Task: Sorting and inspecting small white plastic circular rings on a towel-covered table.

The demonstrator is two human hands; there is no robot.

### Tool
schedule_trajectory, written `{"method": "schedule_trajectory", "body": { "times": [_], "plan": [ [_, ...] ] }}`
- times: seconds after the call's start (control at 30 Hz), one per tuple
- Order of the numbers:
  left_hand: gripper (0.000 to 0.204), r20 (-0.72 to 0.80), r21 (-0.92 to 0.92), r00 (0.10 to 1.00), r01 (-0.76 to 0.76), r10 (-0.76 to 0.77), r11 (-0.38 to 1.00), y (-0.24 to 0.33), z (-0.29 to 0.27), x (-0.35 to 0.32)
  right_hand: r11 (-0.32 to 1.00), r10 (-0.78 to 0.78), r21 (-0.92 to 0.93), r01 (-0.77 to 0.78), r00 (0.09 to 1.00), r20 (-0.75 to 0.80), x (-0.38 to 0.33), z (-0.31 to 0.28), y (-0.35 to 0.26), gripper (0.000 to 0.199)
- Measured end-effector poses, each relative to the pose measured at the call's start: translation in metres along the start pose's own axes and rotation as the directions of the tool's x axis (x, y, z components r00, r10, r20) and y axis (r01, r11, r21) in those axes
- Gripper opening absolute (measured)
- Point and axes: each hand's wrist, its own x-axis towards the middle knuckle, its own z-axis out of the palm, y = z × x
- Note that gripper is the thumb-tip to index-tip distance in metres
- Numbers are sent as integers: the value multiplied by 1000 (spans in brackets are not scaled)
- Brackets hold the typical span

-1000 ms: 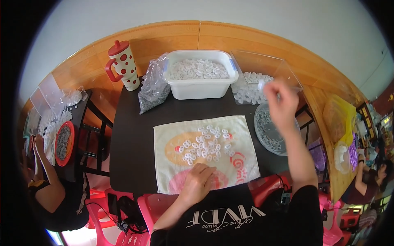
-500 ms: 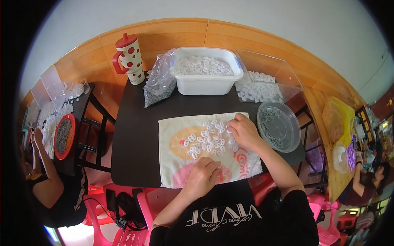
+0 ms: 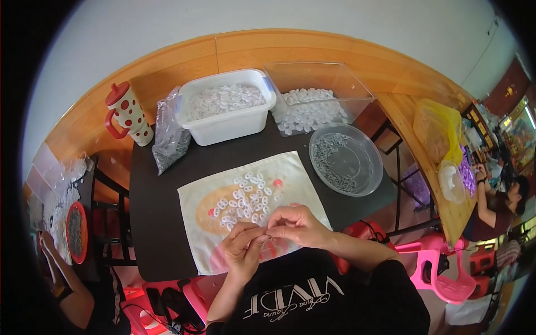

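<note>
Over the near half of a cream towel (image 3: 298,176), my left hand (image 3: 242,247) and my right hand (image 3: 300,225) meet with fingertips pinched together. Whatever sits between those fingertips is too small and covered to make out. Just beyond the hands, a loose pile of small white oval plastic pieces with two holes (image 3: 245,198) is spread on the towel. To the right, a round clear tub (image 3: 369,167) contains small grey metal parts (image 3: 330,159) that look like screws.
Along the back stand a spotted tumbler (image 3: 129,116), a plastic bag of grey parts (image 3: 171,139), a white bin (image 3: 231,131) full of white pieces and a clear box (image 3: 352,84) with white round pieces. Another person (image 3: 72,301) works at the left, one more person (image 3: 494,209) at the right.
My right hand has come from the far right of the pile back to my left hand, and their fingertips now meet. The whole view has turned and shifted toward the right.
</note>
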Motion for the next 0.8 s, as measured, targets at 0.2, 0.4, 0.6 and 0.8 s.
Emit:
{"method": "schedule_trajectory", "body": {
  "times": [0.2, 0.4, 0.6, 0.8],
  "plan": [
    [8, -39, -243, 937, 328, -347, 913, 12, 11, -3, 465, -450, -872, 153, 889, -84, -7, -95, -38, 8],
    [9, 25, -347, 873, 465, -488, 814, 2, 13, -5, -38, -273, -999, -2, 962, 9, -10, -195, -32, 15],
    [14, -28, -177, 910, 403, -414, 898, -1, 9, -5, -195, -75, -971, 140, 985, 157, 7, -184, -29, 15],
    [19, 120, 106, 959, 243, -255, 964, 7, 6, 4, -282, -139, -956, 84, 982, 127, 3, -189, -26, 16]
  ]
}}
